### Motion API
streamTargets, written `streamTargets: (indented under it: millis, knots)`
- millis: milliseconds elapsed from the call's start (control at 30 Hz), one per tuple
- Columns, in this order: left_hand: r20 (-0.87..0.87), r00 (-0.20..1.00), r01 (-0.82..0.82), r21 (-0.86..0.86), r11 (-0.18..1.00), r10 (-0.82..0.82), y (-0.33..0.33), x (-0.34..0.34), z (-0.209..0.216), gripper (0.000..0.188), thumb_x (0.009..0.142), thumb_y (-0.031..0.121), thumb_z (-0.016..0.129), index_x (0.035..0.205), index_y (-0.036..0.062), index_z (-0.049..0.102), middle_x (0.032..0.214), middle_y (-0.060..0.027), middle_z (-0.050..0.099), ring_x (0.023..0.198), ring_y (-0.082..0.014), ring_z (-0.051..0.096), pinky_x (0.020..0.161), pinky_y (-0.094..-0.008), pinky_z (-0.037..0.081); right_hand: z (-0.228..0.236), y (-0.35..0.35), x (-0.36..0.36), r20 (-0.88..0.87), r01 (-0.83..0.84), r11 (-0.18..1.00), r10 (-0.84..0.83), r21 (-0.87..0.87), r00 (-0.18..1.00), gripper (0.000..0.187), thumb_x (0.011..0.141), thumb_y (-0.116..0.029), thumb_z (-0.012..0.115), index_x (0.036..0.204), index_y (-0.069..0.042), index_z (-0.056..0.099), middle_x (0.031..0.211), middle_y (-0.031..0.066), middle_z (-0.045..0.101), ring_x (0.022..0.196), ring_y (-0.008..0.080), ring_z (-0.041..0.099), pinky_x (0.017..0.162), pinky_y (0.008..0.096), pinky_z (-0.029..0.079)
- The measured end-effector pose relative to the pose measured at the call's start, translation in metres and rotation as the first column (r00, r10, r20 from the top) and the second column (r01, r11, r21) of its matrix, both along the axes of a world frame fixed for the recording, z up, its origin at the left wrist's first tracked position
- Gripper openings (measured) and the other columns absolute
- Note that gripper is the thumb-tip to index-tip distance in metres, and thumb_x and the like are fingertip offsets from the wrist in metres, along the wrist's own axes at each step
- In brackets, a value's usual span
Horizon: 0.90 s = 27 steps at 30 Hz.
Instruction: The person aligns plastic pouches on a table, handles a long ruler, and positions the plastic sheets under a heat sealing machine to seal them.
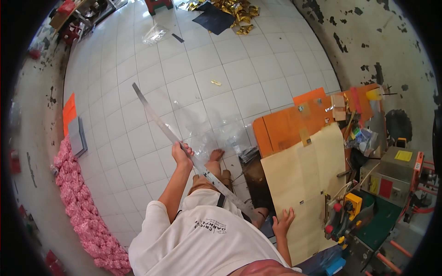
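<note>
My left hand is closed around a long, narrow, shiny metal ruler. The ruler runs slantwise, from its far tip over the floor down across my lap toward the cream board. Faint marks show along its near part. My right hand lies on the near left edge of a large cream sheet or board, fingers spread and nothing in them. A strip of brownish tape sits at the sheet's far edge, over the orange tabletop.
At the right stands a machine with a metal box and a yellow part. Pink woven bundles line the left wall. Clear plastic bags lie on the tiled floor. Gold foil scraps and a dark sheet lie farther off.
</note>
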<state>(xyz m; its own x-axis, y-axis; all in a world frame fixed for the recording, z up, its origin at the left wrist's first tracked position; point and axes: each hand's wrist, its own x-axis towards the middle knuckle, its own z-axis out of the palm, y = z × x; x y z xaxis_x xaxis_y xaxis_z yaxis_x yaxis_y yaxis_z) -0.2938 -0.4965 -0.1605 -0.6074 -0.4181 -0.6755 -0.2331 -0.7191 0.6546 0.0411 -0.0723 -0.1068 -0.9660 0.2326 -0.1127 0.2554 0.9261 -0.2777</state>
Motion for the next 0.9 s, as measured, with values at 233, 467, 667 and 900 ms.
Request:
streamTargets:
  millis: [233,467,667,900]
  knots:
    - [0.164,0.984,0.043,0.157,0.987,-0.069,-0.031,-0.060,-0.010,0.019,0.100,0.026,0.040,0.091,0.0099,0.045,0.068,-0.0019,0.046,0.052,-0.0138,0.042,0.047,-0.0288,0.036,0.027,-0.023,-0.022,0.143,0.130,0.991,-0.132,0.028,0.981,0.079,0.067,-0.024,0.084,0.132,-0.003,0.043,0.143,0.0244,0.035,0.138,0.0453,0.027,0.115,0.0586,0.020]
    - [0.265,0.958,0.040,0.261,0.965,-0.111,-0.039,-0.090,-0.021,0.013,0.096,0.016,0.045,0.084,0.0113,0.042,0.065,-0.0014,0.045,0.051,-0.0130,0.041,0.045,-0.0280,0.036,0.032,-0.038,-0.037,0.061,0.211,0.973,-0.217,0.092,0.974,0.074,0.066,-0.025,0.084,0.126,-0.002,0.048,0.137,0.0231,0.041,0.134,0.0440,0.032,0.113,0.0546,0.025]
    - [0.278,0.956,0.022,0.260,0.965,-0.097,-0.069,-0.101,-0.036,0.008,0.092,0.010,0.048,0.085,0.0100,0.044,0.065,-0.0024,0.045,0.050,-0.0138,0.043,0.043,-0.0295,0.037,0.039,-0.043,-0.055,0.028,0.282,0.951,-0.287,0.124,0.957,0.063,0.062,-0.024,0.087,0.110,-0.005,0.050,0.118,0.0160,0.049,0.125,0.0384,0.043,0.112,0.0557,0.027]
    - [0.249,0.963,0.051,0.204,0.978,-0.102,-0.096,-0.112,-0.044,0.005,0.091,0.010,0.049,0.088,0.0085,0.046,0.065,-0.0032,0.046,0.049,-0.0143,0.043,0.043,-0.0298,0.037,0.034,-0.054,-0.048,0.127,0.426,0.892,-0.445,0.149,0.887,0.055,0.067,-0.024,0.082,0.111,-0.008,0.052,0.125,0.0120,0.050,0.124,0.0329,0.046,0.108,0.0556,0.030]
